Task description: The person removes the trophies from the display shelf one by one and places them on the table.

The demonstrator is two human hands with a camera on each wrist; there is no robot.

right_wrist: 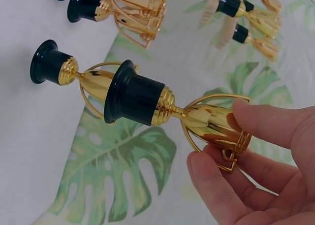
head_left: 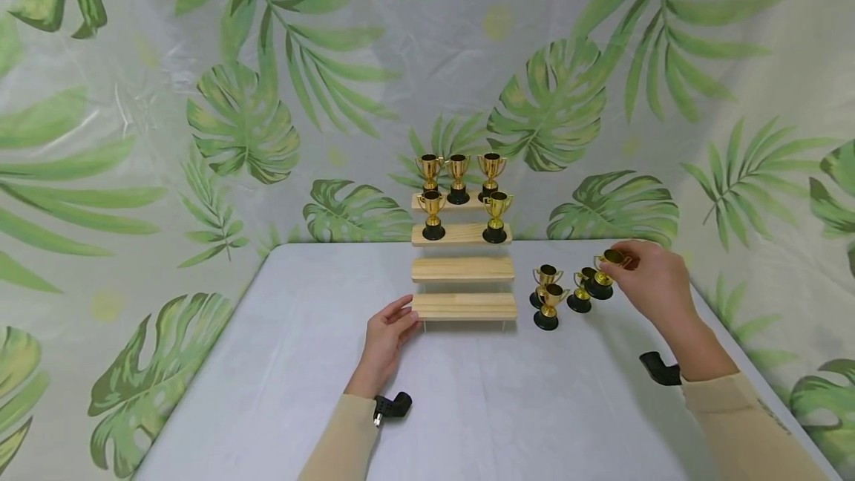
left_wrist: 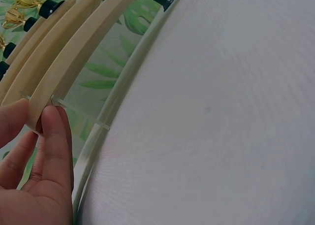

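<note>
My right hand [head_left: 654, 284] pinches a small gold trophy cup [head_left: 603, 282] with a black base by its rim and handles, thumb on one side and fingers on the other. In the right wrist view that trophy [right_wrist: 140, 97] lies across the middle, its base pointing left. My left hand [head_left: 384, 336] pinches the left end of the lowest wooden board on a tiered display stand [head_left: 464, 306]. The left wrist view has thumb and fingertips [left_wrist: 55, 131] around that board end [left_wrist: 44, 99]. Three trophies [head_left: 458, 178] stand on the top tier, two [head_left: 496, 217] on the tier below.
Three more trophies [head_left: 548, 310] stand on the white-covered table [head_left: 320, 295], between the stand and my right hand. Bare boards [head_left: 462, 269] form the two lower tiers. A leaf-patterned sheet [head_left: 401, 58] hangs behind the table. Each wrist carries a black camera mount [head_left: 394, 405].
</note>
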